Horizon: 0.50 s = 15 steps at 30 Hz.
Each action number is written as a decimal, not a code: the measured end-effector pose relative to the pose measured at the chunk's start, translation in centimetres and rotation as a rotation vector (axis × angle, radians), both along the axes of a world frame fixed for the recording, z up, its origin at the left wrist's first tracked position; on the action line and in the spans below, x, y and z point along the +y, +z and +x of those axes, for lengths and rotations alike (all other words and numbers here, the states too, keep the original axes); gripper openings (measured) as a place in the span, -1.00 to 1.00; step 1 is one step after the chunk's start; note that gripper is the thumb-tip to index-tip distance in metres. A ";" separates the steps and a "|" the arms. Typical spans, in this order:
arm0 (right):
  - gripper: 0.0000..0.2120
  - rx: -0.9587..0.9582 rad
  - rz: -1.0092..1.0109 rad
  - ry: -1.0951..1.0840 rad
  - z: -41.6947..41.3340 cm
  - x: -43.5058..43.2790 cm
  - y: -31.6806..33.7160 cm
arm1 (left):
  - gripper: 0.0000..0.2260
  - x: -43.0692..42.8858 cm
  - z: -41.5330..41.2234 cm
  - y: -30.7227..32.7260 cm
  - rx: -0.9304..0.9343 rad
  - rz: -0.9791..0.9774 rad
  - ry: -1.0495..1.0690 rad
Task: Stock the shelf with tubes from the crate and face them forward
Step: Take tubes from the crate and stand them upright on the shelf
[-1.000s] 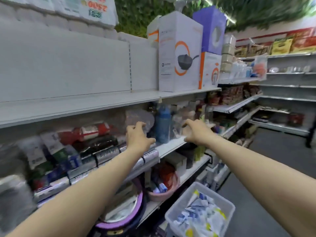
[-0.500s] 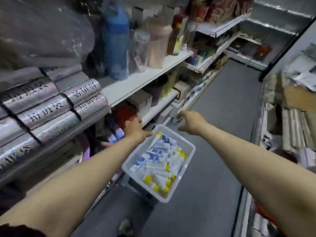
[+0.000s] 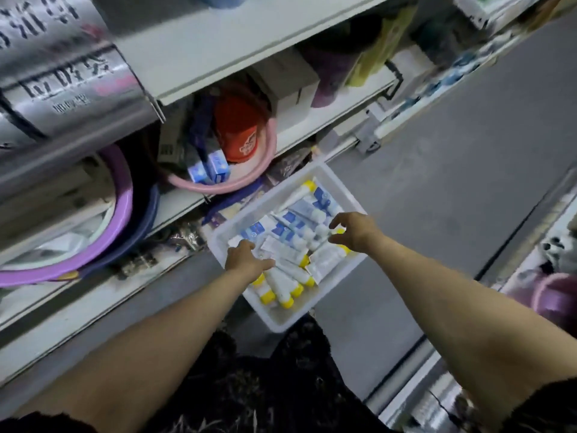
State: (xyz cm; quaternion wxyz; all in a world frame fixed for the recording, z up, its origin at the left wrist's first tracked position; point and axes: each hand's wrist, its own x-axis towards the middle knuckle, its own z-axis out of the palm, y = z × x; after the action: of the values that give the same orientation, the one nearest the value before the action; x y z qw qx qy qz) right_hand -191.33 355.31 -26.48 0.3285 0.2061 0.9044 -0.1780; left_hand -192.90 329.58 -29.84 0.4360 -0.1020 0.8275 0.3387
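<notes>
Below, on the grey floor (image 3: 437, 170) beside the shelf (image 3: 218, 48): one white crate (image 3: 343, 195) holding loose white-and-blue tubes (image 3: 290, 251) with yellow caps. Left hand (image 3: 246, 259) lies palm-down on the tubes at the crate's near-left side, fingers spread. Right hand (image 3: 352, 229) is over the crate's right side, fingers curled and parted around a yellow cap; whether it grips cannot be told.

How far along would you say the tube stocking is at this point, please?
Done: no crate tubes visibly stocked on the shelves in view. In hand: the left hand and right hand reach into the white crate on the floor, neither clearly gripping yet. Left: nearly everything; the tubes remain heaped inside.
</notes>
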 end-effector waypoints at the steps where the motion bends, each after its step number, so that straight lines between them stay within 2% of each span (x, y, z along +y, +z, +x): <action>1: -0.64 -0.015 -0.019 0.016 -0.4 0.6 -1.2 | -0.37 0.4 0.6 -0.9 -0.027 -0.017 0.051; 7: -0.67 -0.126 -0.168 0.147 -1.9 4.0 -7.6 | -0.49 4.7 4.6 -5.3 -0.217 -0.108 0.378; 10: -0.62 -0.207 -0.211 0.230 -1.9 5.7 -10.4 | -0.36 6.8 7.0 -7.3 -0.292 -0.129 0.536; 15: -0.58 -0.293 -0.270 0.281 -1.9 7.5 -14.0 | -0.35 8.5 8.7 -9.4 -0.237 -0.195 0.739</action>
State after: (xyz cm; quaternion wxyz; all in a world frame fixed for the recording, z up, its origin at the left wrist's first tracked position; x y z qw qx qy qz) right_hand -193.20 362.79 -40.46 0.5022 0.0559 0.8349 -0.2181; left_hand -184.24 338.12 -39.22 0.3653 -0.4724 0.7073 0.3784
